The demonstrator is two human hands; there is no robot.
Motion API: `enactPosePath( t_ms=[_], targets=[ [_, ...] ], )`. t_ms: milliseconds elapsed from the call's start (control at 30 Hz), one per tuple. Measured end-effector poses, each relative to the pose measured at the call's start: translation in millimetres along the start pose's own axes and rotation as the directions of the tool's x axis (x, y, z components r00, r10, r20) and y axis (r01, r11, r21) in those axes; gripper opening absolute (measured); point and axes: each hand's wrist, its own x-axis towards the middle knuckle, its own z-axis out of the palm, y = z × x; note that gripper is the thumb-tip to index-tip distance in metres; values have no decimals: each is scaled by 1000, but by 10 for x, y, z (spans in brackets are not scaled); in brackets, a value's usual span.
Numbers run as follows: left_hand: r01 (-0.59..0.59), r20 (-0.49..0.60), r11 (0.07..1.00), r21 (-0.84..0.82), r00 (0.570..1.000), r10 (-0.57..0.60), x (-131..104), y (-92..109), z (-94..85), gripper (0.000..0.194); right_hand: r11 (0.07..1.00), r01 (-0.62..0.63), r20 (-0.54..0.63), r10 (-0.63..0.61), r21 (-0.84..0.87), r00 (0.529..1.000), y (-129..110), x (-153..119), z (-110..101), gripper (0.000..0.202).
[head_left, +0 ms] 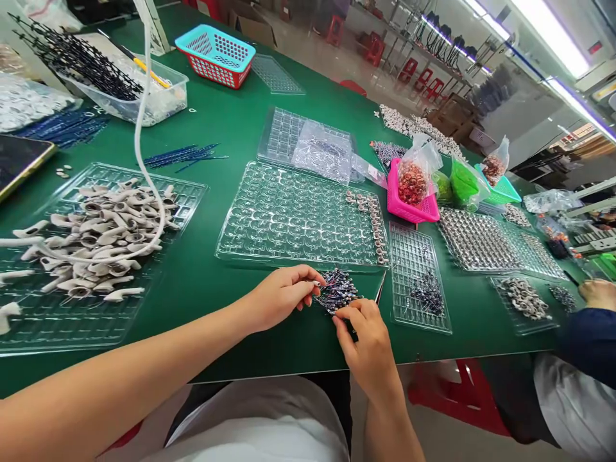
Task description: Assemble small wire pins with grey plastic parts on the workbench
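Note:
My left hand (289, 289) is closed in a pinch on a small pale-tipped part (316, 283), too small to name surely. It is at the left edge of a heap of small dark wired components (339, 289) on the green table. My right hand (366, 333) has thumb and forefinger pressed together at the heap's near right edge; what they pinch is hidden. Just beyond the hands lies a clear moulded tray (289, 215), with small pinkish-white parts (375, 221) set along its right columns. A thin pointed metal tool, maybe tweezers (381, 287), lies right of the heap.
Grey-white curved shells (106, 231) are piled on a tray at left, under a white cable (139, 122). A narrow tray (418, 256) with dark components and a pink basket (394, 199) are on the right. A co-worker's hand (598, 294) shows at far right.

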Motion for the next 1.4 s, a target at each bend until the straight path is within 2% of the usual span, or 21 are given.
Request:
enactPosePath(
  t_ms=[133, 333, 500, 567, 733, 800, 967, 1067, 1233, 1400],
  targets=[
    [4, 9, 1000, 1, 1000, -4, 18, -36, -8, 20, 1000, -28, -12, 28, 4, 1000, 14, -22, 30, 10],
    [-10, 27, 1000, 13, 1000, 10, 33, -69, -11, 22, 998, 27, -33, -29, -64, 999, 21, -30, 104, 10],
    [-26, 57, 999, -34, 998, 28, 32, -64, -28, 21, 999, 35, -37, -35, -25, 999, 9, -32, 65, 10],
    [-33, 61, 999, -2, 998, 33, 14, -36, -35, 21, 1000, 23, -20, -23, 14, 1000, 5, -37, 35, 10],
    [-107, 15, 958, 265, 994, 107, -69, 75, -8, 26, 990, -11, 26, 7, 139, 1000, -1, -68, 7, 12],
    [-120, 21, 942, 313, 993, 119, -90, 91, 12, 28, 987, -18, 27, 14, 162, 1000, -4, -81, 21, 13],
    [-122, 32, 927, 356, 992, 118, -83, 59, 23, 30, 986, 3, 5, -4, 169, 1000, -19, -117, 16, 15],
    [-123, 23, 918, 378, 992, 123, -72, 53, 17, 30, 982, 56, 67, -69, 180, 995, -37, -148, -25, 17],
    [-115, 24, 916, 385, 993, 115, -88, 74, 31, 31, 991, 104, 173, -117, 83, 978, -57, -150, -14, 15],
    [-110, 26, 912, 396, 994, 109, -100, 90, 39, 30, 986, 150, 108, -157, 67, 982, -37, -131, 64, 14]
  ],
)
